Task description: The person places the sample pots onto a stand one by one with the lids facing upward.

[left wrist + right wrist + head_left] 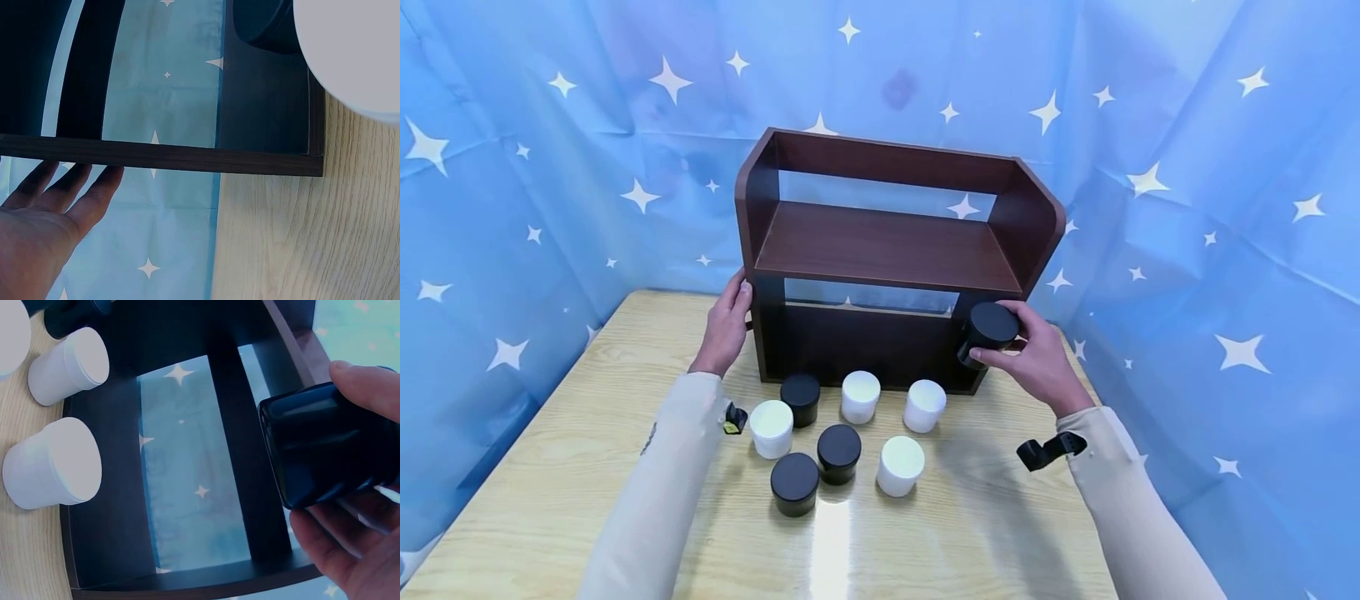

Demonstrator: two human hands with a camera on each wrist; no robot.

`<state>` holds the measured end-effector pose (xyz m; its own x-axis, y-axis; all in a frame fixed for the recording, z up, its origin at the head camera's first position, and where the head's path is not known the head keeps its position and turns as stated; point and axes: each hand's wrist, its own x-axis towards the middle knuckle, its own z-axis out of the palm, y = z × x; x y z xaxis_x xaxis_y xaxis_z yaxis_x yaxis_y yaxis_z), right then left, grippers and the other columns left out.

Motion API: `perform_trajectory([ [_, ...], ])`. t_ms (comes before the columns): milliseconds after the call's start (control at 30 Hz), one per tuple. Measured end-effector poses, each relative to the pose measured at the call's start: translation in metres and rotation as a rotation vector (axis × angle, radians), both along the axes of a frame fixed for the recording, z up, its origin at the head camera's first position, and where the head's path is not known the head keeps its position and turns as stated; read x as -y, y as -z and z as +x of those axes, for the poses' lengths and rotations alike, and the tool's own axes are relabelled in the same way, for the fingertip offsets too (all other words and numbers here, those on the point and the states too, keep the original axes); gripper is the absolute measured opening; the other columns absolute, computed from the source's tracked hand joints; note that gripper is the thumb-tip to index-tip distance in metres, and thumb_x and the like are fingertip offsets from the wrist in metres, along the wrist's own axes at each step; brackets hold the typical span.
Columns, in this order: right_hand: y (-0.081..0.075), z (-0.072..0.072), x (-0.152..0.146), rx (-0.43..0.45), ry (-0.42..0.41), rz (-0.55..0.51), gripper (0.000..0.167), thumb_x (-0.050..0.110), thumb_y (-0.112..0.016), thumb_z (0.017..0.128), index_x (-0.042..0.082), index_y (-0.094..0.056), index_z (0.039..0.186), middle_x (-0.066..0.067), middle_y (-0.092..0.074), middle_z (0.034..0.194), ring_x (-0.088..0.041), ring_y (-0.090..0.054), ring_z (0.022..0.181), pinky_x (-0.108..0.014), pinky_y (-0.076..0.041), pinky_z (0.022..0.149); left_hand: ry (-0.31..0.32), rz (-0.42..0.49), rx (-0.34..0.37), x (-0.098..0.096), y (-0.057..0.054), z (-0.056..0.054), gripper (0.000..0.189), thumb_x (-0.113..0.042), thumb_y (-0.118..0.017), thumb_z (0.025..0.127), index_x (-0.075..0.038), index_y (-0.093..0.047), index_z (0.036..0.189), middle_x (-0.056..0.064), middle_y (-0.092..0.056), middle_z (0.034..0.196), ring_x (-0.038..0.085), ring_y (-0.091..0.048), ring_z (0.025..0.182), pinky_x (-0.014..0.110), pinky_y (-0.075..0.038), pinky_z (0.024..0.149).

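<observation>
- Jar, black, flat-topped and glossy [988,329], is off the table, before the lower right part of the shelf unit; whether any of it is inside the compartment, I cannot tell.
- Right hand [1045,367] grips this jar by its sides, thumb on one side and fingers on the other, spread about as wide as the jar.
- Shelf unit [887,242], dark brown, stands upright on the table, with a middle board, two side panels and openings at the back.
- Left hand [724,325] holds nothing in its palm; its extended fingers touch the outer face of the unit's left side panel.
- Three other black jars [838,450] stand upright in front of the unit, one close to its base and two nearer the person.
- Four white jars [901,467] stand upright among and beside them.
- Table [587,433] has a pale wood grain.
- Blue curtain [550,167] with white stars hangs behind and at both sides.
- Light sleeves [655,483] cover both arms.
</observation>
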<state>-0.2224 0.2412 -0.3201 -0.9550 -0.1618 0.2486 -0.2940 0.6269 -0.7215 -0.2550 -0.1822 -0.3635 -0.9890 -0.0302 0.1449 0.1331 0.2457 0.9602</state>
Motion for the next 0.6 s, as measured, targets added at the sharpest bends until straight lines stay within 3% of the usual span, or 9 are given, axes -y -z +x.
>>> perform_trajectory([
  [400, -0.014, -0.001, -0.002, -0.013, 0.023, 0.011, 0.069, 0.025, -0.082, 0.085, 0.014, -0.047, 0.143, -0.013, -0.053, 0.138, -0.031, -0.054, 0.12, -0.051, -0.049, 0.101, 0.004, 0.012, -0.021, -0.004, 0.0, -0.004, 0.057, -0.04, -0.025, 0.111, -0.019, -0.014, 0.163, 0.014, -0.021, 0.168, 0.039, -0.026, 0.154, 0.065, -0.03, 0.119],
  [600, -0.016, -0.003, 0.0, -0.052, 0.008, 0.005, 0.066, 0.024, -0.083, 0.084, 0.013, -0.05, 0.14, -0.013, -0.056, 0.133, -0.029, -0.056, 0.116, -0.049, -0.051, 0.099, -0.002, 0.005, -0.02, -0.003, 0.001, 0.0, 0.058, -0.04, -0.025, 0.111, -0.02, -0.013, 0.163, 0.013, -0.02, 0.169, 0.039, -0.026, 0.154, 0.065, -0.031, 0.119],
])
